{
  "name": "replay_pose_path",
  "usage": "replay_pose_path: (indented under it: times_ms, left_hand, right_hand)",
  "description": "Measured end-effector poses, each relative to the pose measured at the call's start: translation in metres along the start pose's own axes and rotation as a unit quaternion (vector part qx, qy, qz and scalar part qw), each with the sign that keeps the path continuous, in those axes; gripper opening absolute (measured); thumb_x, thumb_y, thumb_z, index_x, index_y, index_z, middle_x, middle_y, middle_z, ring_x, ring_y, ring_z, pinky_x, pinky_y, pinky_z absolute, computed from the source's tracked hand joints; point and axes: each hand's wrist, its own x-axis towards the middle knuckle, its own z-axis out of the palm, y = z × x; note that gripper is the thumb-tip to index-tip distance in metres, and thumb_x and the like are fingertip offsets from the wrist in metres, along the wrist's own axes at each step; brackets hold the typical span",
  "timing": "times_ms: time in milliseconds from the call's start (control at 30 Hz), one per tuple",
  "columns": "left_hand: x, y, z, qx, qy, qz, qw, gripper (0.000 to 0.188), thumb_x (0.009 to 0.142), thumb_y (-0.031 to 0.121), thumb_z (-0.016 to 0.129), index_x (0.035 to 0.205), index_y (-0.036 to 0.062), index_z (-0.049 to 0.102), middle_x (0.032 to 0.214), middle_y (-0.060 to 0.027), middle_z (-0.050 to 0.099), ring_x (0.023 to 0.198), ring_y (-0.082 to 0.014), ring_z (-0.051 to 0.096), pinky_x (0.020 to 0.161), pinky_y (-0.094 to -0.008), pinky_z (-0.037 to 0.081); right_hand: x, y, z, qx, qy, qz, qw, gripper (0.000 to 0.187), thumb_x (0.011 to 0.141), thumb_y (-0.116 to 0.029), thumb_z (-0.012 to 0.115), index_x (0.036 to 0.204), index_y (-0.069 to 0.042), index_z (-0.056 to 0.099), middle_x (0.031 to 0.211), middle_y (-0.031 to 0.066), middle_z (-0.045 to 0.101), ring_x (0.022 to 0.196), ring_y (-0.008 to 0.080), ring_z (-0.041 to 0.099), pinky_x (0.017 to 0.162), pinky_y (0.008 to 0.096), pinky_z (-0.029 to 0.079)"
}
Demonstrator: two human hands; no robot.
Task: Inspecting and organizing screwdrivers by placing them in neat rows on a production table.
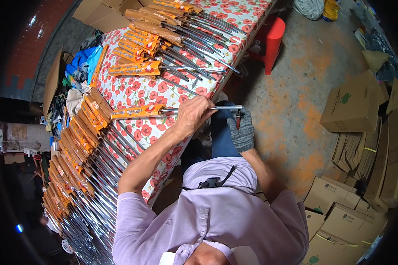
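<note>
My bare left hand [193, 114] is closed around a thin metal rod [225, 107], which lies level across the table's edge. The left end of this rod runs into an orange printed wrapper [137, 111] resting on the tablecloth. At the rod's free right end is my right hand [242, 138], in a grey knit glove. Its fingers are curled around a small tool with a dark red handle [238, 123], upright against the rod tip; the glove hides part of it, so its exact kind is unclear.
Similar orange-wrapped rods lie in a pile [141, 39] at the far side and a long row [82, 154] at the left, on a flowered tablecloth [157, 90]. A red stool [272, 42] stands beyond the table. Cardboard boxes [351, 104] line the right side.
</note>
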Motion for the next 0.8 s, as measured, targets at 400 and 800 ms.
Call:
replay_pose_path:
  times_ms: [400,800]
  left_hand:
    - [0.008,0.006,-0.011,-0.044,-0.06,-0.046,0.996,0.019,0.093,0.017,0.072,0.107,0.004,0.072,0.088,-0.0119,0.072,0.075,-0.0286,0.07,0.065,-0.0371,0.056]
    - [0.003,0.002,-0.002,-0.026,-0.03,-0.039,0.998,0.018,0.087,0.012,0.077,0.102,0.0052,0.073,0.082,-0.0103,0.071,0.072,-0.0269,0.071,0.062,-0.0363,0.056]
  right_hand:
    - [0.009,-0.007,-0.003,0.051,-0.044,-0.001,0.998,0.057,0.094,-0.01,0.07,0.141,0.001,0.039,0.132,0.0171,0.059,0.123,0.0261,0.059,0.108,0.0351,0.044]
    - [0.011,-0.006,-0.002,0.078,-0.041,-0.028,0.996,0.058,0.094,-0.005,0.068,0.143,-0.001,0.037,0.135,0.0165,0.057,0.125,0.025,0.057,0.11,0.0353,0.042]
